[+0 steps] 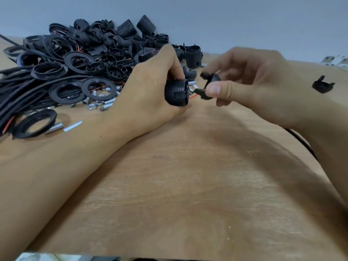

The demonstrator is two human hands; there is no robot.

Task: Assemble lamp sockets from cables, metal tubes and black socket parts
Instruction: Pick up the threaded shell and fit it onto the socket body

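Together, we are working over a pale wooden tabletop [188,176], both hands raised just above it. Our left hand [150,87] is curling its fingers and thumb around a black ribbed cylindrical socket body [176,92], holding it on its side with its end facing right. Our right hand [250,85] is pinching a small black socket cap piece [211,80] between thumb and fingers, just beside the socket body, and thin red wire [194,96] is running between the two parts. A black cable [301,140] is trailing out from under our right forearm across the tabletop. Behind and to the left of our left hand, a heap of black plastic socket shells and threaded rings [94,51] is lying against a grey wall [226,19], with a bundle of black cables [17,91] stretching off to the left edge. Short silver metal tubes and nuts [99,102] are lying scattered at the near edge of the heap, and one more black ring [34,122] is lying nearer us. A lone black plastic clip piece [323,85] is sitting well apart on the right.
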